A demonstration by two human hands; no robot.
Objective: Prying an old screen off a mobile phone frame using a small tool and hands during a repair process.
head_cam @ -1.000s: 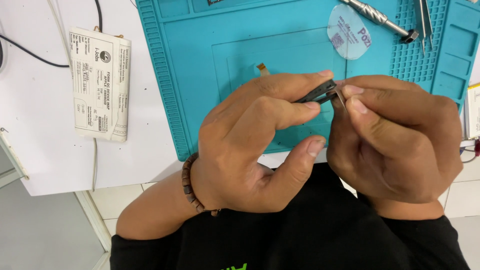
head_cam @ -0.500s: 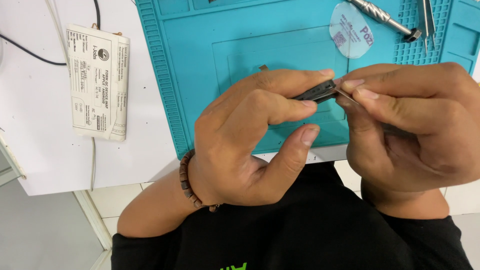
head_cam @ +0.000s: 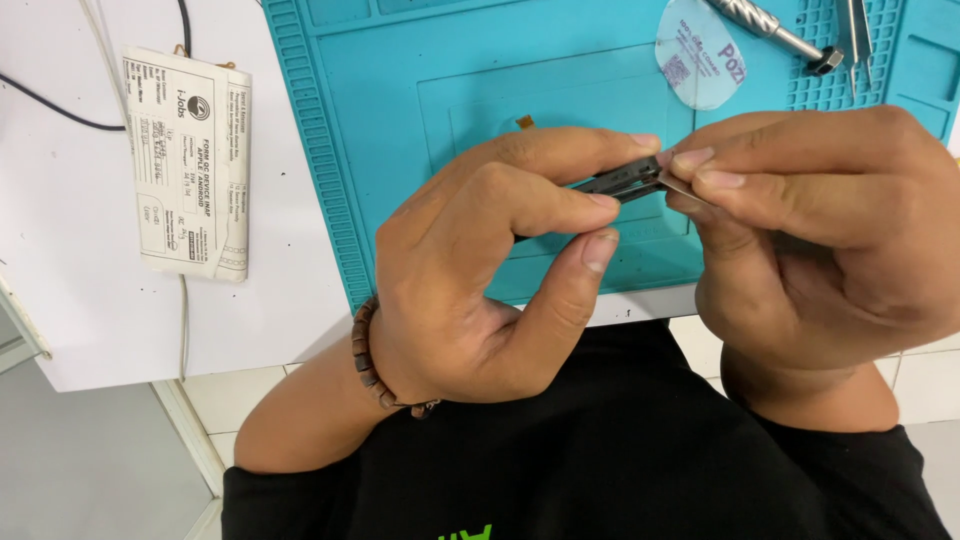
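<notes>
Since a moment ago the right hand has slid toward three o'clock, drawing a thin metal pin slightly away from the small grey part. The left hand still pinches that part between thumb and forefinger above the blue mat; the right pinches the pin, so the two pieces seem to be parting.

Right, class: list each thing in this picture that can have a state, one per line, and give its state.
left hand: pinching the small dark metal part between fingertips
right hand: fingertips closed on the part's other end
small dark metal part: held above the teal work mat, off the surface
folded paper form: lying flat on the white table
round clear sticker: flat on the mat
screwdriver: lying on the mat, untouched
beaded bracelet: worn on the left wrist
</notes>
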